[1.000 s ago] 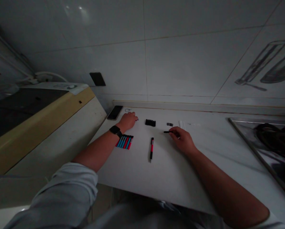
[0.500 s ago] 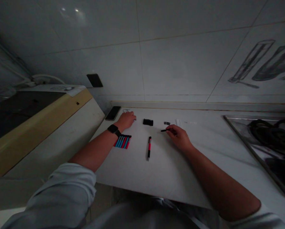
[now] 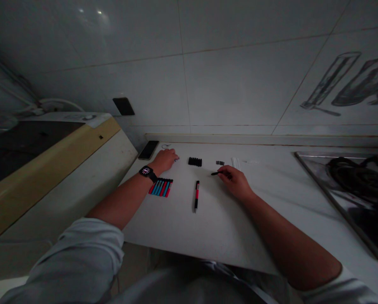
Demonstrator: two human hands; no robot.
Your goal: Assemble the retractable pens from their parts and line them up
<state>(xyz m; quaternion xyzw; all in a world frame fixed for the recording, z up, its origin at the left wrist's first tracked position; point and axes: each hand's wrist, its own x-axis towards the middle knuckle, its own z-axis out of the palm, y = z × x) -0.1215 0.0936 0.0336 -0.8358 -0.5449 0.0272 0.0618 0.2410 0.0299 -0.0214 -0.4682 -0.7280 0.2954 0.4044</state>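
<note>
My right hand is closed in a pinch on a small black pen part, which points left just above the counter. My left hand is at the back left with its fingers closed together; a small shiny bit shows at the fingertips, too small to name. Between and below the hands lies a red and black pen. Beside my left wrist is a row of red and blue pen barrels with black ends. Several short black tubes stand side by side between the hands.
Small dark pieces and thin white sticks lie behind my right hand. At the back left is a phone. A gas stove borders the counter on the right, a cream-edged appliance on the left.
The view has shifted slightly. My left wrist has turned a little and the watch face is now lit. Both hands keep nearly the same places, the right still pinching the black part.
</note>
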